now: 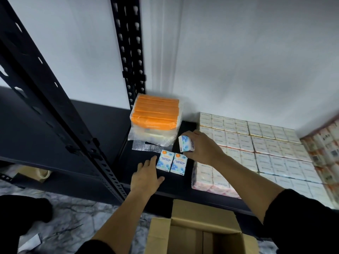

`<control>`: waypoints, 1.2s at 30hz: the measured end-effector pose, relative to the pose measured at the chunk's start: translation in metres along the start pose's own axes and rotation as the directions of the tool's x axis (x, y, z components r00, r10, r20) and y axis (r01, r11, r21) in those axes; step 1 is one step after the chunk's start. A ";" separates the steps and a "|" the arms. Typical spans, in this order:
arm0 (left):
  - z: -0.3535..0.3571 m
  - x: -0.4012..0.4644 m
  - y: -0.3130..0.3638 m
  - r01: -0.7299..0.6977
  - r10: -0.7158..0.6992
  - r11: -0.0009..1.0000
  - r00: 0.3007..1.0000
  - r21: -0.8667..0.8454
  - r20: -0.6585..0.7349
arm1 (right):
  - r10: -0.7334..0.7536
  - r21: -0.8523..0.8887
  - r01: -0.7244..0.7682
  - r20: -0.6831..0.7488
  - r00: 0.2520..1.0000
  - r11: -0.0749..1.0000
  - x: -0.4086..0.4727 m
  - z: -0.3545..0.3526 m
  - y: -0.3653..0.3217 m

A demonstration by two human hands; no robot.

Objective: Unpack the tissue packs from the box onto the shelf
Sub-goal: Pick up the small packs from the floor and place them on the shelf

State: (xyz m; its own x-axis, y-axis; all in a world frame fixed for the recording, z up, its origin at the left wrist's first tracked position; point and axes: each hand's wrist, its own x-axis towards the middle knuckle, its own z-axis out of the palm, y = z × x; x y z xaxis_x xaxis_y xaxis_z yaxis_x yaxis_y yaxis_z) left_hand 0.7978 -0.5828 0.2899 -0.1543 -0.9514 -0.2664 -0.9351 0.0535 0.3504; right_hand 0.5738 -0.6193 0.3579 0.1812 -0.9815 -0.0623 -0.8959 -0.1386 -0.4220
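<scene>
Gripping a small white-and-blue mini tissue pack (186,144) with curled fingers and thumb, the right hand (202,148) holds it tilted above the dark metal shelf (102,125), just behind and to the right of two matching mini tissue packs (171,163) that stand upright side by side and touching. The left hand (146,176) lies flat with fingers spread and straight, its fingertips at the left face of the nearer standing pack, probably to steady the pair while the third pack is added. The held pack appears bound for the free strip of shelf beside or behind that pair. Behind them sits a clear-wrapped bundle with orange tops (156,118), its plastic flap reaching almost to the standing packs and limiting depth. To the right, a large block of wrapped white tissue packs (256,143) walls off that side, and a red-printed stack (324,149) stands further right. A black slotted upright post (128,48) rises at the rear. Below the shelf edge, the open brown cardboard box (194,231) rests near the person; its contents cannot be seen.
</scene>
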 end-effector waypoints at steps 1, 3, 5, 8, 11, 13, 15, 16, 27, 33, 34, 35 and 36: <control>0.000 0.004 0.006 -0.011 0.011 1.000 1.000 0.014 -0.017 | 0.038 0.019 -0.037 -0.024 0.999 0.999 -0.006 0.002 -0.002; 0.001 0.011 0.017 -0.035 0.035 0.999 0.999 0.001 -0.033 | 0.137 0.112 -0.127 -0.086 0.987 0.986 -0.016 0.003 -0.003; 0.005 0.016 0.026 -0.061 0.061 0.998 0.998 -0.005 -0.004 | 0.244 0.266 -0.210 -0.100 0.965 0.941 -0.024 0.002 -0.004; 0.012 0.020 0.032 -0.085 0.083 0.994 0.996 0.065 0.037 | 0.330 0.396 -0.286 -0.046 0.943 0.872 -0.034 0.000 -0.002; 0.017 0.022 0.031 -0.082 0.081 0.992 0.997 0.092 0.016 | 0.385 0.455 -0.334 -0.021 0.923 0.825 -0.041 -0.001 -0.002; 0.018 0.022 0.031 -0.091 0.092 0.990 0.996 0.106 -0.005 | 0.402 0.486 -0.337 -0.032 0.915 0.807 -0.044 -0.002 -0.002; 0.018 0.023 0.031 -0.105 0.109 0.988 0.994 0.111 -0.028 | 0.391 0.485 -0.328 -0.031 0.920 0.810 -0.047 -0.003 -0.003; 0.019 0.023 0.032 -0.109 0.114 0.988 0.993 0.108 -0.039 | 0.380 0.472 -0.324 -0.025 0.925 0.820 -0.048 -0.004 -0.003; 0.018 0.022 0.026 -0.140 0.142 0.989 0.989 0.036 -0.036 | 0.267 0.347 -0.236 -0.041 0.963 0.908 -0.052 0.003 -0.014; 0.007 0.011 -0.004 -0.124 0.114 0.986 0.989 -0.110 -0.099 | 0.191 0.160 -0.197 0.055 0.980 0.967 -0.051 0.020 -0.034; 0.005 0.008 -0.011 -0.107 0.095 0.988 0.990 -0.110 -0.109 | 0.167 0.136 -0.176 0.076 0.983 0.975 -0.051 0.026 -0.039; 0.005 0.006 -0.018 -0.087 0.076 0.991 0.991 -0.105 -0.111 | 0.145 0.115 -0.155 0.095 0.985 0.981 -0.051 0.033 -0.044; 0.006 0.003 -0.024 -0.076 0.066 0.992 0.992 -0.100 -0.107 | 0.125 0.096 -0.136 0.113 0.986 0.986 -0.052 0.041 -0.049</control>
State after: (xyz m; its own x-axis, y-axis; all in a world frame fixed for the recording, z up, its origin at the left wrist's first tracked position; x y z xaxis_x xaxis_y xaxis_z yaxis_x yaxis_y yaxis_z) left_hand 0.8176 -0.5854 0.2757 -0.1802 -0.9728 -0.1453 -0.8842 0.0955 0.4573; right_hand 0.6247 -0.5565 0.3446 0.1127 -0.9698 -0.2164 -0.8692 0.0093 -0.4943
